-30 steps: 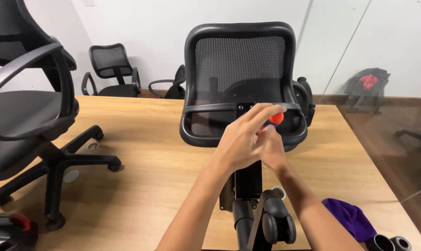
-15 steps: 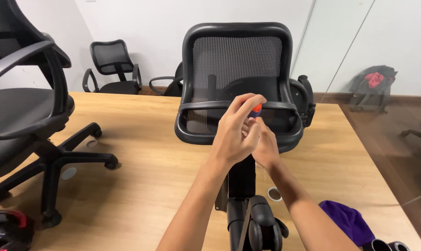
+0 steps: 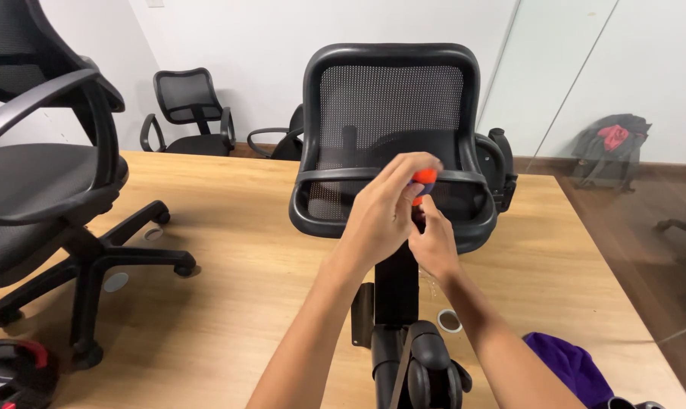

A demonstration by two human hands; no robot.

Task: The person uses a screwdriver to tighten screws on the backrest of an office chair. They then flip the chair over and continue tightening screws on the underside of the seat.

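A black mesh office chair part (image 3: 392, 98) lies on the wooden table (image 3: 244, 250), its backrest standing up at the far side and its black column (image 3: 397, 291) pointing toward me. My left hand (image 3: 384, 212) grips the orange handle of a small tool (image 3: 425, 176) over the chair's seat edge. My right hand (image 3: 434, 238) sits just under it, fingers pinched at the tool's lower end against the chair.
A whole black office chair (image 3: 47, 197) stands on the table at the left. A purple cloth (image 3: 566, 363) lies at the near right, a tape roll (image 3: 449, 320) beside the column. More chairs (image 3: 187, 113) and a dark backpack (image 3: 608, 148) sit on the floor behind.
Both hands stayed together on the orange-handled tool. My view shifted slightly, and the left hand's fingers turned around the handle.
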